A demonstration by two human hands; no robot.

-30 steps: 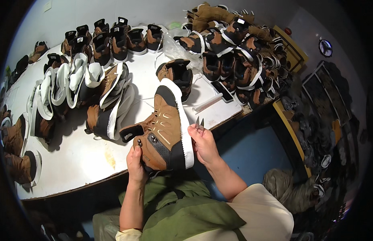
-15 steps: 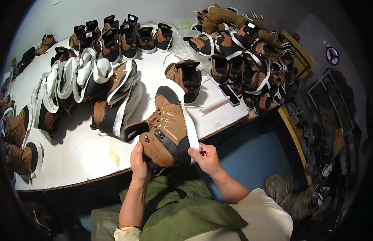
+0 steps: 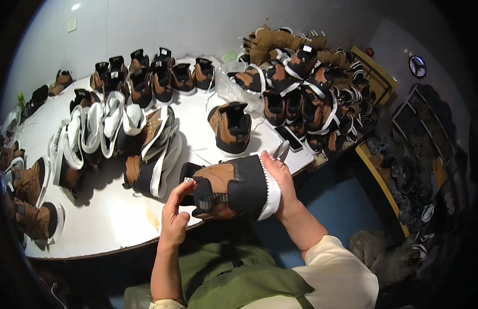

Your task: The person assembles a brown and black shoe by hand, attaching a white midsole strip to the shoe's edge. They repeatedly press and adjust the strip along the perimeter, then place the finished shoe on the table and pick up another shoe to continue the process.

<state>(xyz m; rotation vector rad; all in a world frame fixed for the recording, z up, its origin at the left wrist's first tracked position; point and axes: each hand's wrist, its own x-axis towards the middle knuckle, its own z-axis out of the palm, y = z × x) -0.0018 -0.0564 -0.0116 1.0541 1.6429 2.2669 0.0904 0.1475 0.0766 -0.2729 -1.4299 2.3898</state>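
Observation:
A brown-and-black boot upper (image 3: 226,188) lies on its side between my hands, its black heel end toward me and its collar to the left. A white zigzag-stitched edge runs round its bottom. My right hand (image 3: 281,185) grips that white edge, thumb on top and fingers hidden underneath. A grey pointed thing (image 3: 282,151) sticks up by the right thumb; its kind is unclear. At the collar, my left hand (image 3: 176,211) has its fingertips against the boot upper, while the thumb stands off. Just beyond, another brown-and-black boot upper (image 3: 232,129) stands upright on the white table (image 3: 120,221).
Several boot uppers with white linings (image 3: 113,126) lean in a row at left. More stand along the back (image 3: 161,77). A heap of uppers (image 3: 311,98) fills the right side, beside a dark phone (image 3: 290,139) and a clear plastic bag (image 3: 234,85).
The boot upper has turned from toe-up to lying on its side, heel toward me. My right hand has moved up along the white edge; my left thumb has come away. The view has shifted.

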